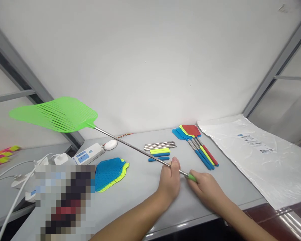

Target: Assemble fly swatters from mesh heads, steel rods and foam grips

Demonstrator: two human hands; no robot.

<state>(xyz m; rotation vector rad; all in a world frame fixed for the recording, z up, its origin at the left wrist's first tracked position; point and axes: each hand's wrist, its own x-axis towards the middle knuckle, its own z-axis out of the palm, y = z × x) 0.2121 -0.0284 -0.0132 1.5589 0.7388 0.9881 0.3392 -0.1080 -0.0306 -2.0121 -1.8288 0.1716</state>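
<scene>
A green fly swatter (65, 114) is held slantwise above the table, its mesh head up at the left and its metal rod extended toward the right. My left hand (170, 179) is closed around the lower part of the rod, thumb on top. Around the green grip at the rod's end, my right hand (203, 185) is closed, covering most of it. Beyond my hands lie several metal rods (160, 146), with yellow grips (160, 151) and blue grips (159, 159) in front of them.
Complete swatters (203, 150) with blue, yellow and red parts lie right of the rods. Loose blue and yellow swatter heads (110, 172) are stacked at left, near a white power strip (89, 154) with cables. A white plastic bag (256, 150) covers the right side. A wall stands behind.
</scene>
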